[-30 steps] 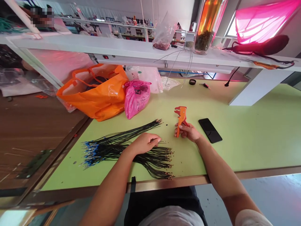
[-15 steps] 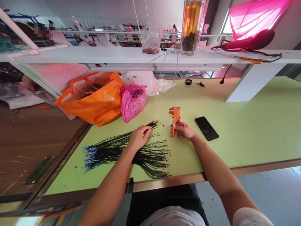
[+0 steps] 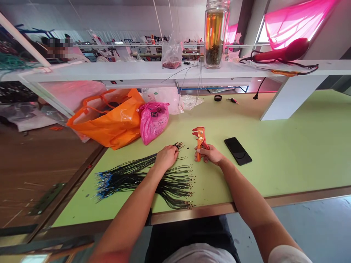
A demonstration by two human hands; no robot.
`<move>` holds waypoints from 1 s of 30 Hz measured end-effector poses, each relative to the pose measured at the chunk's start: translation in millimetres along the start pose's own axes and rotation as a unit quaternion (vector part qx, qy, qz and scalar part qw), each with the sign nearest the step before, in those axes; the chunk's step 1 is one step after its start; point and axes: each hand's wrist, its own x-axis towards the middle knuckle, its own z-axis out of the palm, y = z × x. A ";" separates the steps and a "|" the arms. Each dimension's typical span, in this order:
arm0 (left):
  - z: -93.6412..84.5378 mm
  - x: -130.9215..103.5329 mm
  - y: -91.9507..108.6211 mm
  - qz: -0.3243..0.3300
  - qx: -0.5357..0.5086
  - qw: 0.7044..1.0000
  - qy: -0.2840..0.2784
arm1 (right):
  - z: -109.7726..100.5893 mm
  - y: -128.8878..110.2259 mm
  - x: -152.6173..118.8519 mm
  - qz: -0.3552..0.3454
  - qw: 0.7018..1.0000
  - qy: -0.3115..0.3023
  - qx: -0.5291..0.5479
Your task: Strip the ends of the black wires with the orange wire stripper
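Many thin black wires (image 3: 131,178) lie across the green table, with blue and silvery tips at the left and copper-coloured ends at the right. My left hand (image 3: 166,157) is closed over the upper bundle, near its copper ends (image 3: 179,145); the fingertips are partly hidden, and how many wires they grip cannot be told. In my right hand (image 3: 211,154) is an orange-and-red wire stripper (image 3: 201,140), held upright by its handles with the jaws pointing left. A black phone (image 3: 238,151) lies to the right of that hand.
An orange bag (image 3: 112,124) and a pink plastic bag (image 3: 155,122) stand behind the wires. A white shelf (image 3: 123,71) spans the back, carrying a glass bottle (image 3: 215,47). Its white support panel (image 3: 290,96) stands on the table (image 3: 287,157) at the right.
My left hand has moved onto the copper end of the upper bundle, its fingers now lower over the wires. The right hand still holds the wire stripper. The view has shifted slightly.
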 end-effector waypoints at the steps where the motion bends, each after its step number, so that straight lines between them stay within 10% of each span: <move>1: 0.4 -0.1 0.3 -0.003 0.010 1.000 -0.004 | 0.4 -0.4 -0.2 0.001 1.000 0.000 -0.004; 14: -12.4 -31.6 -1.5 0.023 -0.114 0.990 0.080 | 6.7 -8.9 -10.4 -0.024 0.992 -0.055 -0.112; 30: 2.1 -32.2 -21.1 0.000 -0.397 0.907 0.142 | 30.2 -25.9 -12.6 -0.088 0.958 -0.076 -0.262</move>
